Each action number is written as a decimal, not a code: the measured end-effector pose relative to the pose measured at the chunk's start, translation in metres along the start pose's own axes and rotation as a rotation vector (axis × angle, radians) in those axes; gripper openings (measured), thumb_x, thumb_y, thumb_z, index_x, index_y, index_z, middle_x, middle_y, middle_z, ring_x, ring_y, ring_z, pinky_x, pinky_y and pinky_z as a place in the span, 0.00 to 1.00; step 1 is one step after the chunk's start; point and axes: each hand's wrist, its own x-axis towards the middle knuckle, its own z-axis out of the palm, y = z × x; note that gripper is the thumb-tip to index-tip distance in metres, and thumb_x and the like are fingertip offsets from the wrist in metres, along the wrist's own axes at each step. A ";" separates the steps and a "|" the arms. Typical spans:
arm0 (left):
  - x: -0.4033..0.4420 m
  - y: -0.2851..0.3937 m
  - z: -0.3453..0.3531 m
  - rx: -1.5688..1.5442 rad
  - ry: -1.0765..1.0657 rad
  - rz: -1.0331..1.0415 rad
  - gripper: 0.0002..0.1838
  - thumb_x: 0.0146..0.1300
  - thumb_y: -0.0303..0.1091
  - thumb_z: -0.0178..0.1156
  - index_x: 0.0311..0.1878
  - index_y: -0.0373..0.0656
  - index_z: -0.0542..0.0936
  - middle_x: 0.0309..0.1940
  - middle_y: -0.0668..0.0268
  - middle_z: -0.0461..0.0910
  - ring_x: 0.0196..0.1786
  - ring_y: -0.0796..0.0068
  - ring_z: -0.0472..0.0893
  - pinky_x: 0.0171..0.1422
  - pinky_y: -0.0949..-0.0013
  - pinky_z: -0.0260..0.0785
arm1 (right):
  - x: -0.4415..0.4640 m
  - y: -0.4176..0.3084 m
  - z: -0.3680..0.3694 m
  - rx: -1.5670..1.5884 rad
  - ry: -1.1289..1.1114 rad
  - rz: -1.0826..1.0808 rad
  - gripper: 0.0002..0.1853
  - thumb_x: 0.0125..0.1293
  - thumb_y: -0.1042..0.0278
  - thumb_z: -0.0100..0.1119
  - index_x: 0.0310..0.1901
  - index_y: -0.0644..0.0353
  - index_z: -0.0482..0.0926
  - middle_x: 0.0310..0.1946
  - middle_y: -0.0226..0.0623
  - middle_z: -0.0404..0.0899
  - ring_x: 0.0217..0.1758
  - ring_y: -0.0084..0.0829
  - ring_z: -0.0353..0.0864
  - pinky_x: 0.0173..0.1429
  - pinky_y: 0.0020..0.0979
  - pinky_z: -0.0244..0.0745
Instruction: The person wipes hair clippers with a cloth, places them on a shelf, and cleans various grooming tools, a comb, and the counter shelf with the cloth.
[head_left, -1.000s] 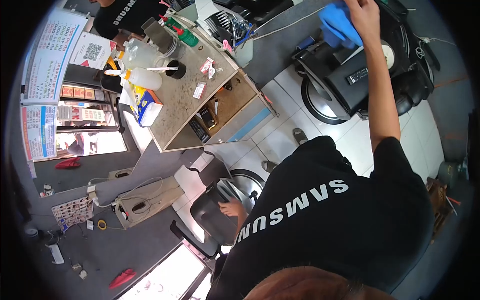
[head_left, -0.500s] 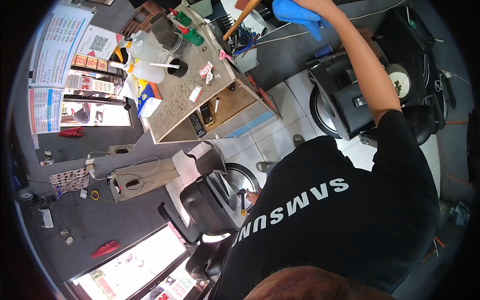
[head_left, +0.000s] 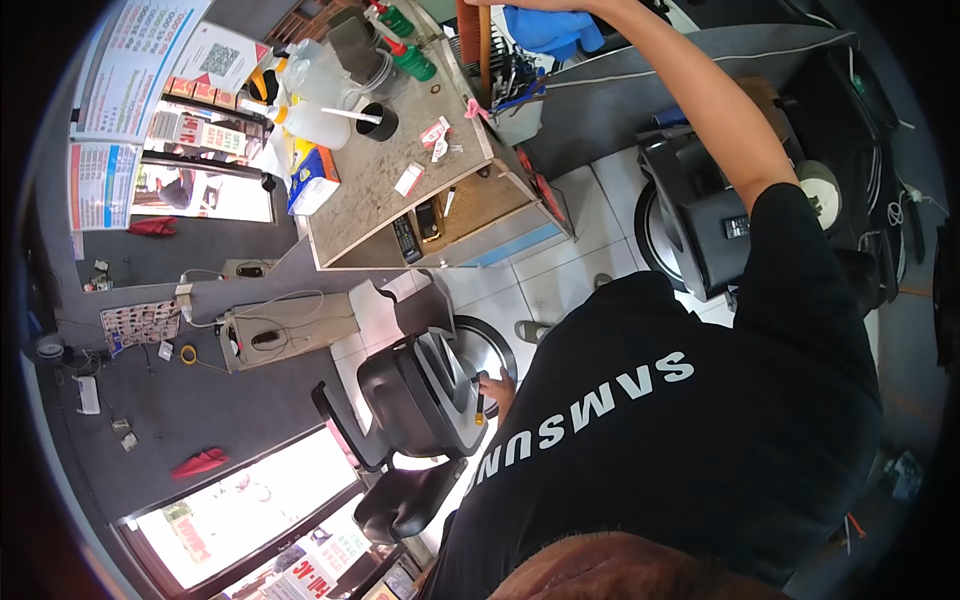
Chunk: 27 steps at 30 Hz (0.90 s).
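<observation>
1. Worktop (head_left: pixel 375 185): landmark. Bottle (head_left: pixel 318 125) and tissue pack (head_left: pixel 315 180) at its left end; black cup (head_left: pixel 378 122) in from its far edge.
2. Left chair (head_left: pixel 400 400): below worktop in view.
3. Left hand (head_left: pixel 497 391): below worktop, beside left chair. Fingers part-curled, against or just in front of a dark stick (head_left: pixel 479 400) with yellow tip. Cannot tell whether grip has hold of it. Judgement: a light, steady hand suits this side.
4. Tub (head_left: pixel 515 122), full of tools: just off worktop's right end.
5. Right hand (head_left: pixel 550 4): beyond worktop's upper right corner, cut by top edge. Judgement: best to bunch the cloth (head_left: pixel 550 33) tight, lifting its loose folds clear of the tub. Grip looks closed on cloth, which hangs below the palm. Wooden handle (head_left: pixel 486 55) lies by the fingers; whether also held, unclear.
6. Right chair (head_left: pixel 690 190): well right of worktop; bowl (head_left: pixel 820 193) on its far side.
</observation>
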 end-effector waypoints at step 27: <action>-0.006 0.162 -0.129 -0.656 -0.711 0.274 0.45 0.67 0.36 0.64 0.79 0.49 0.46 0.57 0.51 0.74 0.55 0.62 0.80 0.58 0.62 0.76 | -0.271 -0.097 0.269 0.980 -0.162 1.318 0.18 0.72 0.53 0.57 0.43 0.61 0.84 0.37 0.33 0.82 0.40 0.23 0.78 0.46 0.28 0.73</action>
